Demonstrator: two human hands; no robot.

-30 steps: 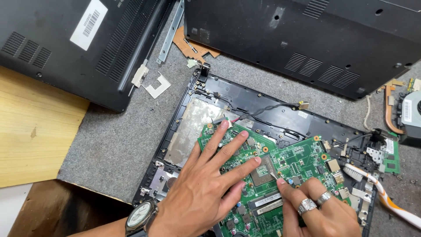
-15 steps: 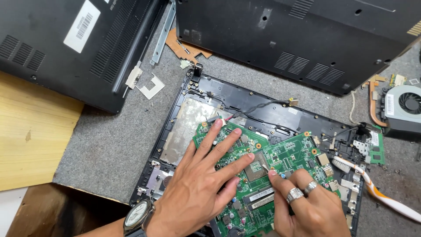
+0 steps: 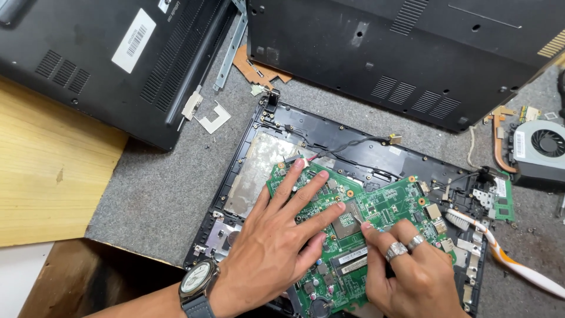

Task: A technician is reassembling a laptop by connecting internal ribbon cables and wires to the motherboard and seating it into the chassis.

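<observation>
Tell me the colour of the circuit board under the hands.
Green, with small silver and black components; the circuit board shows best in the head view.

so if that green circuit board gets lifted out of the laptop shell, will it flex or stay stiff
The green circuit board probably stays stiff: it lies flat under the left hand. Likely light, being thin. Probably fragile, since small parts stud it where the right hand works, so edges look the safer grip.

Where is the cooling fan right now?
The cooling fan lies at the far right edge of the head view on the grey mat, beside the open laptop base.
</observation>
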